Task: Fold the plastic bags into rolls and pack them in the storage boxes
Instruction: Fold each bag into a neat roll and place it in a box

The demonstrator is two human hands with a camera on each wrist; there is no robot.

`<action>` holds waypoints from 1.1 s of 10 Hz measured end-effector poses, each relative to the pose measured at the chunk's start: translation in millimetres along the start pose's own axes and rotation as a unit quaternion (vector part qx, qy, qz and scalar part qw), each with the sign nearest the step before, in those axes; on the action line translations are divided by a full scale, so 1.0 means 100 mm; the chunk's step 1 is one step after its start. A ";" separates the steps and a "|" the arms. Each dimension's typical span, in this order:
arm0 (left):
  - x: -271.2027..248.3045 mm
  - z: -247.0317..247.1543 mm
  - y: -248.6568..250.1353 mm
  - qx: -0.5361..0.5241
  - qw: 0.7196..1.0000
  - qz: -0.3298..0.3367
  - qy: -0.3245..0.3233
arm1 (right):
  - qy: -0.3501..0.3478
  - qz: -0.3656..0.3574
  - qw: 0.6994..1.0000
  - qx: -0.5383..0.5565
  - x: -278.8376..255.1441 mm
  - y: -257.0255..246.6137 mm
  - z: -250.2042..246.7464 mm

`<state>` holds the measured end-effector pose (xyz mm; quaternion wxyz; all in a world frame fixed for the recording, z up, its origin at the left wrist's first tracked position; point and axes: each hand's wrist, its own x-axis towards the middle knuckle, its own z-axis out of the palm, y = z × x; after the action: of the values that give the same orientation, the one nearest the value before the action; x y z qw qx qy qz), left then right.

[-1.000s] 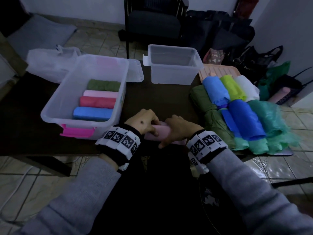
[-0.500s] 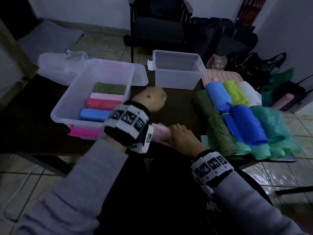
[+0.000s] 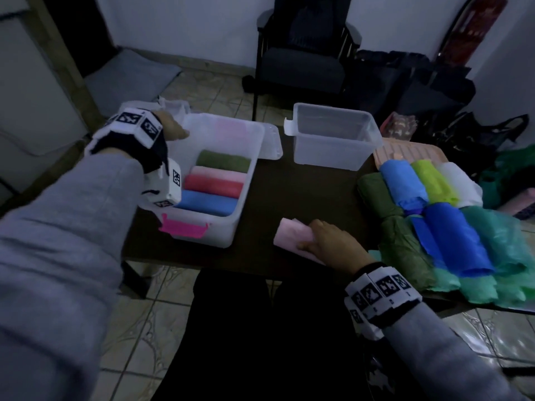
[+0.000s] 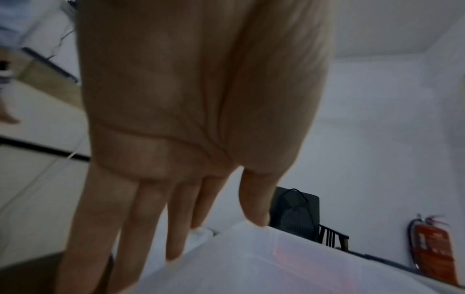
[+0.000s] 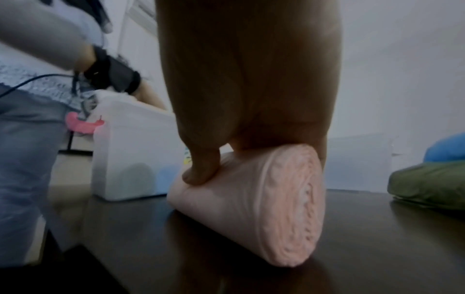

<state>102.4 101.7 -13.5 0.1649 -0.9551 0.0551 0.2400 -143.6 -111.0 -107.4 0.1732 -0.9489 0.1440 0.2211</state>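
Left hand [image 3: 170, 127] outstretched over box [image 3: 246, 180]; right hand [image 3: 333, 241] grips pink roll [image 3: 292, 235].

Grey sleeves [image 3: 66, 227], black wristbands [image 3: 382, 293] with seemingly square-coded white blocks.

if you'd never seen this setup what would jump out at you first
First, the row of coloured rolls, green, pale pink, red and blue, packed in the clear storage box on the table's left. Next, the right hand holding a pale pink roll on the dark table, while the left hand reaches open-fingered over the box's far corner.
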 end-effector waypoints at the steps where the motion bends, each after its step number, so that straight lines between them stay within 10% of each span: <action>1: -0.10 0.19 -0.22 -0.265 0.962 0.059 0.042 | 0.045 -0.001 0.999 0.024 0.04 -0.03 0.00; 4: -0.21 0.57 -0.41 -0.419 0.902 0.096 0.039 | 0.317 -0.069 0.913 0.248 0.12 -0.62 -0.26; 6: -0.34 0.71 -0.41 -0.645 0.750 0.148 -0.005 | 0.369 -0.232 0.867 0.243 0.07 -1.35 -0.49; 9: -0.62 1.02 -0.41 -0.750 0.621 0.225 0.049 | 0.181 -0.193 0.964 -0.012 0.18 -1.73 -0.17; 11: -0.67 1.10 -0.34 -0.733 0.636 0.214 0.112 | -0.015 -0.155 0.987 -0.039 0.23 -1.80 -0.02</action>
<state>1.2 173.4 -63.4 -0.6525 -0.7433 0.0825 0.1219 -59.9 44.9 -68.7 0.1705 -0.9622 -0.0161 0.2117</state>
